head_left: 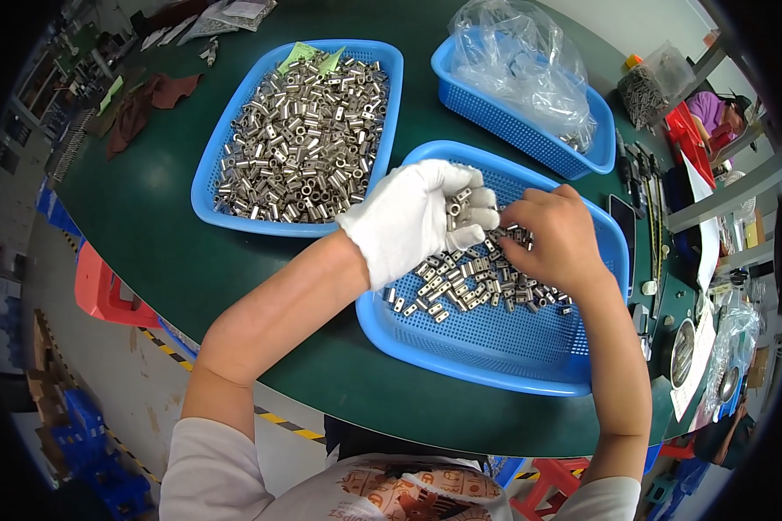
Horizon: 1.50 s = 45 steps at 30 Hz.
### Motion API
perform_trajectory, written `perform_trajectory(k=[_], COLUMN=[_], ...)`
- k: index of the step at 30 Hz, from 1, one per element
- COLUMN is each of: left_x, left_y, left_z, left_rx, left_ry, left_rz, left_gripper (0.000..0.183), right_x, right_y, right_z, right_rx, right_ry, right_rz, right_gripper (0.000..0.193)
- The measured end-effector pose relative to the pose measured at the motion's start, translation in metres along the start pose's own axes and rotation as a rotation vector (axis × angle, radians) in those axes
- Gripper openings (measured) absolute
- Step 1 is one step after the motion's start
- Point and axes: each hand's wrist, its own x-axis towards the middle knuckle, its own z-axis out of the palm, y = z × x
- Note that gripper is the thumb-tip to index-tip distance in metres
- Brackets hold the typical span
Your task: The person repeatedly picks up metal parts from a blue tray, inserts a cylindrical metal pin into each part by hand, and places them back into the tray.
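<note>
Steel sleeves fill the far-left blue basket (pixel 226 130). Nearer, the gloved left hand (pixel 413 217) cups several small metal fittings (pixel 458 206), fingers curled around them, over the near basket (pixel 495 356); the bare right hand (pixel 552 239) pinches into the loose pile (pixel 469 282), fingertips together.

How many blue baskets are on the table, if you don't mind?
3: one full of metal sleeves at upper left, one holding a plastic bag behind, one under both hands.

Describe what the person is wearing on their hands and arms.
The left hand wears a white fabric glove ending at the wrist. The right hand is bare. Both forearms are uncovered, with short white sleeves showing at the upper arms.
</note>
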Motion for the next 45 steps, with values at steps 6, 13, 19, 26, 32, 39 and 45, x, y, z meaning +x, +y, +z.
perform_trajectory(k=[6, 13, 19, 26, 32, 39, 45], left_x=[0.002, 0.001, 0.001, -0.004, -0.007, -0.006, -0.007], left_y=[-0.001, -0.002, -0.002, -0.006, -0.004, -0.005, -0.005], left_z=[-0.003, -0.003, 0.0, 0.017, 0.012, 0.01, 0.012], left_rx=[0.02, 0.077, 0.125, 0.628, 0.584, 0.387, 0.445], left_ry=[0.016, 0.024, 0.002, 0.122, 0.026, 0.034, 0.055], left_rz=[-0.026, -0.023, -0.019, -0.042, -0.085, -0.065, -0.047], left_gripper=[0.015, 0.013, 0.013, 0.022, 0.02, 0.013, 0.014], right_x=[-0.001, -0.002, -0.004, 0.001, 0.002, -0.004, -0.006], right_y=[-0.001, -0.005, -0.007, -0.024, -0.028, -0.025, -0.024], right_z=[0.016, 0.018, 0.021, -0.004, -0.006, -0.012, -0.018], right_rx=[-0.043, -0.03, -0.086, 0.162, 0.255, 0.902, 1.023], right_ry=[-0.035, -0.032, -0.043, 0.298, 0.386, 0.318, 0.163], right_rz=[-0.021, -0.013, 0.051, 0.059, 0.083, 0.191, 0.261], right_gripper=[0.008, 0.007, 0.007, 0.013, 0.012, 0.017, 0.014])
